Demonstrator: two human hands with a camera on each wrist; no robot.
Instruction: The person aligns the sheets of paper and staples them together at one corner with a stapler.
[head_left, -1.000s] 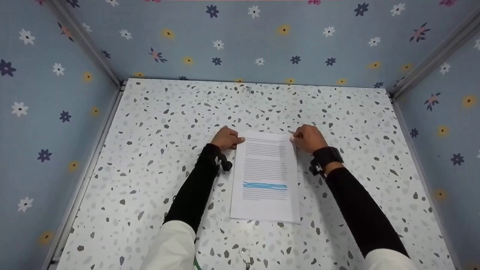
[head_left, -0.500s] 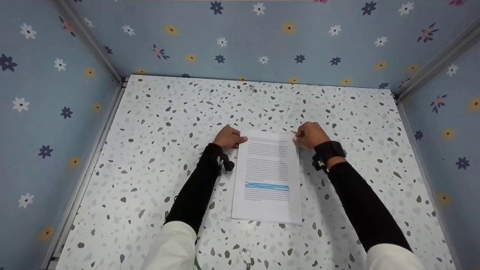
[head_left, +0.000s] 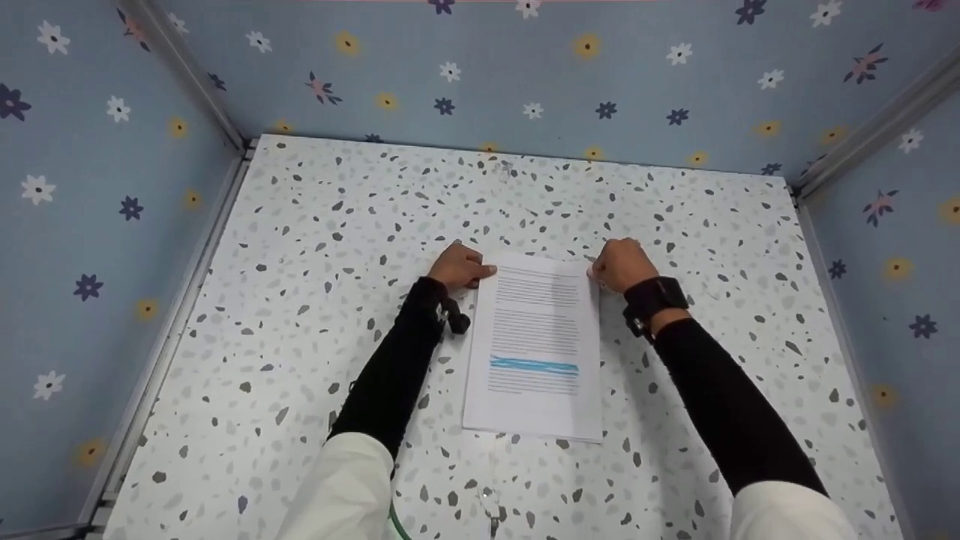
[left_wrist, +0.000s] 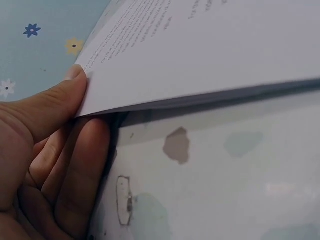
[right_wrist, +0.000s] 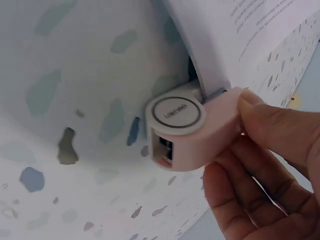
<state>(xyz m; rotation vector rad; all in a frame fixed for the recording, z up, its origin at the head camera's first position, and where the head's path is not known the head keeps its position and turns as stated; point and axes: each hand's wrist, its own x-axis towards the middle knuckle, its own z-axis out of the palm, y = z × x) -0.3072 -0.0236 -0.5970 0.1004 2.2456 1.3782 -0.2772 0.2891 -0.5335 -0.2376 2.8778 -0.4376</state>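
A thin stack of printed sheets (head_left: 536, 412) lies lengthwise in front of me, with a blue highlighter band across its lower text. At its far left corner my left hand (head_left: 457, 267) pinches the edge, thumb on top and fingers beneath. The left wrist view shows that edge of the paper (left_wrist: 240, 55) raised off the table. My right hand (head_left: 625, 265) is at the far right corner. Close up in the right wrist view, it grips a small pink-and-white stapler (right_wrist: 205, 132) between thumb and fingers. The paper's edge meets the stapler's mouth; how deep it sits is hidden.
The speckled white tabletop (head_left: 337, 210) extends around the paper. Blue flowered panels (head_left: 517, 82) enclose it at the back and both sides. A green cable (head_left: 397, 521) shows by the left sleeve, and a small clear item (head_left: 489, 501) lies near the front.
The head view has shifted slightly, so the scene sits a little higher in the frame. Both hands keep their places at the paper's far corners.
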